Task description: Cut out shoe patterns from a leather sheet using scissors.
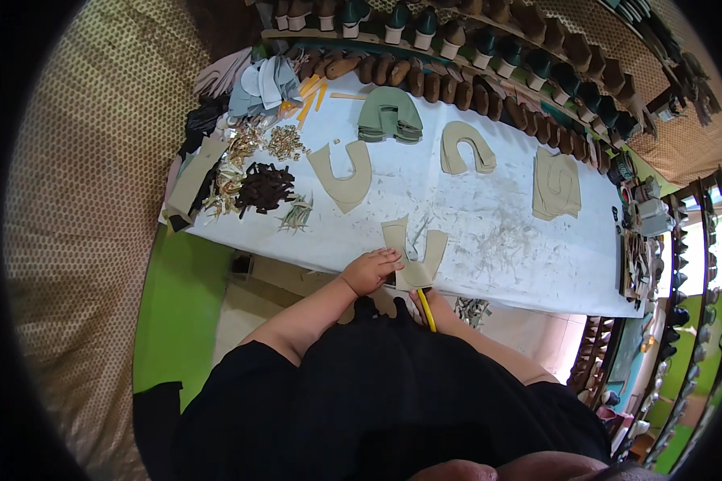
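At the table's near edge lies a beige U-shaped shoe-upper piece (416,276), its two arms pointing away from me. My left hand (371,271) rests on its left side, with the fingers stretched out flat and close together. Below the piece's near curve, my right hand (422,301) is closed round a slim yellow-handled tool (427,311). The tool's upper end meets the edge of the piece; whether it has a blade I cannot make out.
Further off on the white-covered table (489,264) lie beige U-shaped cutouts (358,172), a green stack (390,116) and beige pieces (557,186). Dark strips (266,189) and gold bits (285,142) are heaped at left. Shoe lasts (465,92) line the back.
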A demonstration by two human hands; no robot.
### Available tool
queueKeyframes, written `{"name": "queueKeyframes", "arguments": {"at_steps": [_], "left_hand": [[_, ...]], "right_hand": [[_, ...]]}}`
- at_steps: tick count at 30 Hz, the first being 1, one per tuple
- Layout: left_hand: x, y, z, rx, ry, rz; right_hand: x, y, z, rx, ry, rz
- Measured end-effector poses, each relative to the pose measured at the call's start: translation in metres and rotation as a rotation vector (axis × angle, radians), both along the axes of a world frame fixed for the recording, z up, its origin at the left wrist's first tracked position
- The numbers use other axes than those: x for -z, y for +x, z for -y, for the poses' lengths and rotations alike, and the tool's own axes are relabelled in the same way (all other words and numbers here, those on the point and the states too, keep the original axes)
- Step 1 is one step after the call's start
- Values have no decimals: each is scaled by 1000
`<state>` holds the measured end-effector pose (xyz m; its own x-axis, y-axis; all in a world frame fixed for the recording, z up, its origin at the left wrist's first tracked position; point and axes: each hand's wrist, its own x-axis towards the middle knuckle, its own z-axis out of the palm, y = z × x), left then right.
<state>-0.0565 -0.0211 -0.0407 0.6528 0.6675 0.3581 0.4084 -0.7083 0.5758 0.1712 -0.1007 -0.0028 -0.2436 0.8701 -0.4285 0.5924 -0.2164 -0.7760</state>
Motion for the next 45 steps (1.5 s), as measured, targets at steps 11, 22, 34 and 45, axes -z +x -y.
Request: {"name": "queueKeyframes", "arguments": {"at_steps": [11, 22, 34, 45], "left_hand": [[-15, 4, 8, -84, -201, 150], [-16, 10, 20, -120, -279, 162], [-15, 11, 25, -88, -237, 111], [-12, 6, 25, -68, -128, 75]], "right_hand": [[-12, 1, 0, 67, -210, 80], [-8, 4, -5, -128, -152, 143], [-1, 10, -6, 41, -239, -83], [-7, 11, -1, 7, -80, 104]]}}
